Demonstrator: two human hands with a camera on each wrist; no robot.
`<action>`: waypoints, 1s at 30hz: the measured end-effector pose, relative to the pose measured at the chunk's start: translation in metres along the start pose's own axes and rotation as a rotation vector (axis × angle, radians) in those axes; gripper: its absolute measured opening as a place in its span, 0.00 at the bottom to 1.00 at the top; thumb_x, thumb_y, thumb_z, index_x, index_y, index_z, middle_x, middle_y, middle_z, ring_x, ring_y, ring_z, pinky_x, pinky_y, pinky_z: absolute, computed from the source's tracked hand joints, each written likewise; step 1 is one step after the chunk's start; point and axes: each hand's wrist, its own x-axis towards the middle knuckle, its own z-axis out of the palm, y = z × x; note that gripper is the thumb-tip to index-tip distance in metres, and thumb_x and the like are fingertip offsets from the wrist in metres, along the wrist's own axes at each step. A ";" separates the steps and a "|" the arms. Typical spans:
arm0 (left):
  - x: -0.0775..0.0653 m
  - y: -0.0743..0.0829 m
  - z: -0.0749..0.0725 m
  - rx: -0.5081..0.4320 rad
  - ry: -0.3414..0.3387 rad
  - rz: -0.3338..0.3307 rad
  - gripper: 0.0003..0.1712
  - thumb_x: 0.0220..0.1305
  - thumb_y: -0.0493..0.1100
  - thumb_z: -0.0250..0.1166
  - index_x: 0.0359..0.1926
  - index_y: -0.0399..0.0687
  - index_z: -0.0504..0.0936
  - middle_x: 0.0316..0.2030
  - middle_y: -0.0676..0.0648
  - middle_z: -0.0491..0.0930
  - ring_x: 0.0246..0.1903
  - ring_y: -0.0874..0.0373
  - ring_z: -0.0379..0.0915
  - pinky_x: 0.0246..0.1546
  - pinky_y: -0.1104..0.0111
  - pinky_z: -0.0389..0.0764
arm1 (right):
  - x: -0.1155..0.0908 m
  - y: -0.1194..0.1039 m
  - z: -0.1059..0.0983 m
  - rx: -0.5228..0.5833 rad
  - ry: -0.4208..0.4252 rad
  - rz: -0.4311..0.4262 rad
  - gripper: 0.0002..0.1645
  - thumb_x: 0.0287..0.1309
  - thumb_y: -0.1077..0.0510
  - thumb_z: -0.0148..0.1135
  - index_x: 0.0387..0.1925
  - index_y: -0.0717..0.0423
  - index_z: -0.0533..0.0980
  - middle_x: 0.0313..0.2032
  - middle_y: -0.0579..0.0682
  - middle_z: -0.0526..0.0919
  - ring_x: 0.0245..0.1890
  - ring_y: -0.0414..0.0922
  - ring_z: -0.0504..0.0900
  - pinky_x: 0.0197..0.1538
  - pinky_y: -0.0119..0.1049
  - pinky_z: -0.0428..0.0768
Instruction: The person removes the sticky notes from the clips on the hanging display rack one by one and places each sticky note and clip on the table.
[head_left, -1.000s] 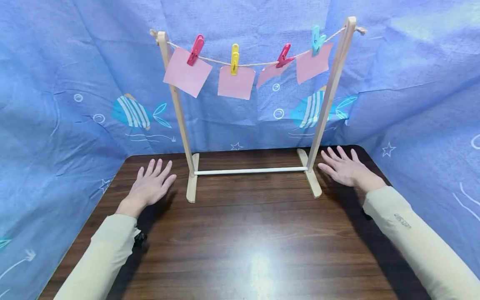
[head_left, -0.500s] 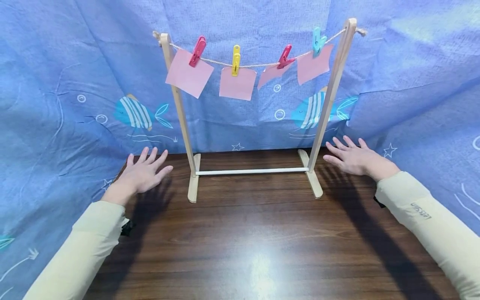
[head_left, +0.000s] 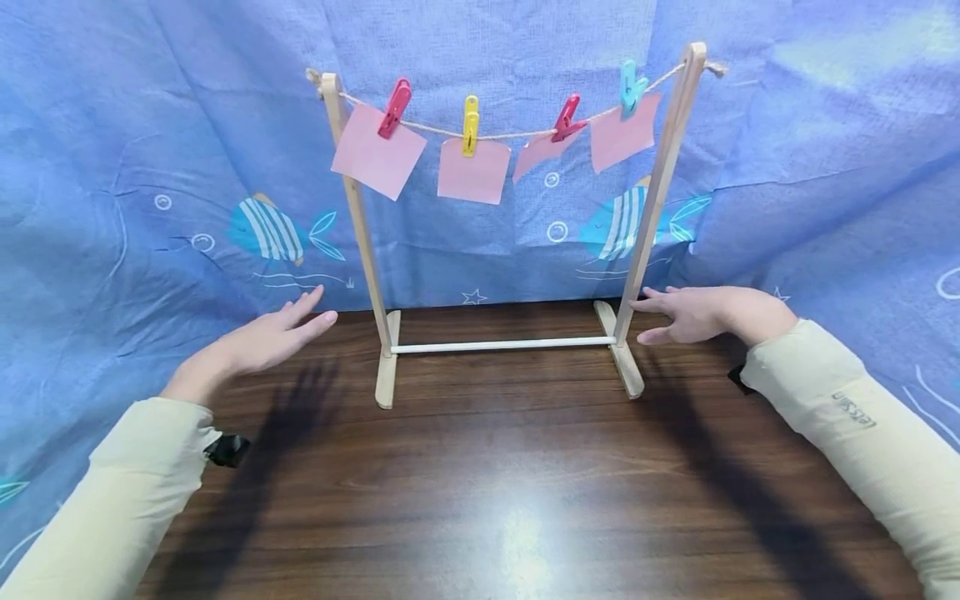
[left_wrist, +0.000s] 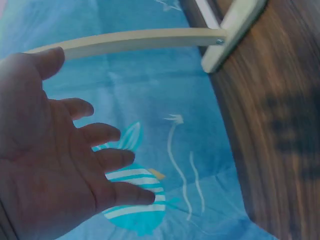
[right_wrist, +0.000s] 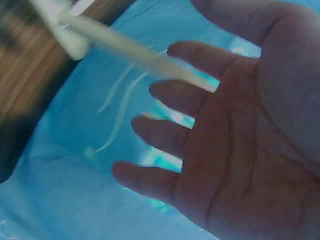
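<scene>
A wooden stand (head_left: 361, 242) stands at the back of the table with a string (head_left: 431, 128) tied between its posts. Pink paper sheets (head_left: 474, 175) hang from it by clothespins: two red, a yellow one (head_left: 470, 125) and a light blue one (head_left: 630, 87). My left hand (head_left: 258, 342) is raised left of the stand, fingers extended, holding nothing; its palm and spread fingers show in the left wrist view. Beside the right post (head_left: 660, 183) is my right hand (head_left: 697, 315), also without anything in it. Whether its fingertips touch the post I cannot tell.
The dark wooden table (head_left: 450, 483) spreads in front of the stand. A blue curtain (head_left: 480, 242) with fish drawings hangs behind and along both sides. A white crossbar (head_left: 502, 344) joins the stand's feet low down.
Both hands have lifted off the table and turned from palm down to more sideways. My left hand has drifted left; the right one first went outward, then came in toward the right post.
</scene>
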 end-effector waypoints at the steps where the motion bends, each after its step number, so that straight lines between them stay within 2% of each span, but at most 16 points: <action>1: -0.002 0.003 -0.002 -0.019 0.006 0.002 0.50 0.72 0.77 0.38 0.81 0.58 0.32 0.79 0.36 0.37 0.75 0.29 0.32 0.67 0.29 0.43 | 0.000 -0.004 -0.003 -0.004 -0.006 -0.020 0.51 0.67 0.29 0.54 0.77 0.57 0.58 0.74 0.73 0.50 0.72 0.75 0.50 0.66 0.75 0.54; 4: -0.008 0.011 -0.010 -0.086 0.020 0.022 0.49 0.72 0.75 0.42 0.81 0.63 0.32 0.80 0.38 0.39 0.75 0.30 0.39 0.67 0.31 0.51 | -0.001 -0.017 -0.015 -0.008 -0.036 -0.073 0.50 0.68 0.30 0.55 0.77 0.57 0.58 0.72 0.73 0.57 0.70 0.72 0.58 0.66 0.70 0.61; 7: -0.011 0.017 -0.016 -0.156 0.020 0.076 0.49 0.74 0.70 0.49 0.82 0.58 0.35 0.80 0.37 0.40 0.76 0.33 0.39 0.69 0.34 0.52 | -0.001 -0.029 -0.028 0.015 -0.082 -0.131 0.49 0.70 0.32 0.55 0.78 0.57 0.57 0.71 0.69 0.63 0.70 0.68 0.63 0.67 0.66 0.65; 9: -0.012 0.021 -0.020 -0.187 0.017 0.110 0.49 0.75 0.65 0.54 0.82 0.52 0.40 0.79 0.36 0.43 0.76 0.34 0.42 0.70 0.37 0.55 | -0.001 -0.038 -0.036 0.050 -0.113 -0.174 0.48 0.71 0.34 0.55 0.78 0.57 0.55 0.72 0.68 0.62 0.72 0.66 0.61 0.68 0.64 0.64; 12: -0.012 0.026 -0.026 -0.195 0.029 0.127 0.48 0.74 0.60 0.59 0.81 0.46 0.46 0.76 0.33 0.51 0.73 0.32 0.49 0.67 0.38 0.62 | 0.000 -0.050 -0.047 0.118 -0.155 -0.226 0.47 0.72 0.37 0.55 0.79 0.57 0.53 0.74 0.66 0.60 0.73 0.63 0.59 0.70 0.63 0.62; 16: -0.014 0.034 -0.039 -0.235 0.068 0.127 0.45 0.73 0.57 0.62 0.80 0.46 0.51 0.73 0.33 0.60 0.69 0.34 0.61 0.62 0.41 0.71 | 0.001 -0.066 -0.061 0.210 -0.191 -0.275 0.44 0.74 0.40 0.55 0.79 0.55 0.53 0.74 0.61 0.61 0.74 0.58 0.59 0.73 0.58 0.61; 18: -0.016 0.039 -0.046 -0.279 0.089 0.134 0.44 0.73 0.56 0.63 0.79 0.47 0.52 0.72 0.35 0.62 0.65 0.37 0.68 0.60 0.45 0.75 | 0.001 -0.074 -0.070 0.233 -0.184 -0.305 0.42 0.74 0.40 0.55 0.79 0.52 0.54 0.73 0.59 0.64 0.73 0.56 0.63 0.73 0.57 0.62; 21: -0.020 0.047 -0.055 -0.335 0.121 0.129 0.44 0.72 0.56 0.64 0.79 0.50 0.54 0.70 0.40 0.65 0.59 0.44 0.76 0.56 0.57 0.81 | 0.001 -0.084 -0.083 0.243 -0.143 -0.334 0.40 0.74 0.40 0.55 0.78 0.49 0.57 0.71 0.56 0.69 0.71 0.53 0.67 0.72 0.56 0.64; 25: -0.021 0.054 -0.063 -0.394 0.147 0.125 0.43 0.71 0.57 0.65 0.78 0.52 0.56 0.68 0.42 0.67 0.54 0.56 0.78 0.50 0.70 0.82 | 0.002 -0.096 -0.096 0.258 -0.076 -0.342 0.38 0.73 0.40 0.56 0.77 0.47 0.60 0.68 0.53 0.72 0.67 0.51 0.73 0.66 0.54 0.72; 30: -0.022 0.059 -0.067 -0.515 0.154 0.140 0.39 0.72 0.53 0.65 0.76 0.49 0.60 0.66 0.42 0.68 0.51 0.65 0.79 0.49 0.69 0.84 | 0.005 -0.109 -0.106 0.363 -0.043 -0.361 0.36 0.73 0.43 0.58 0.76 0.44 0.62 0.66 0.52 0.74 0.60 0.48 0.78 0.57 0.50 0.81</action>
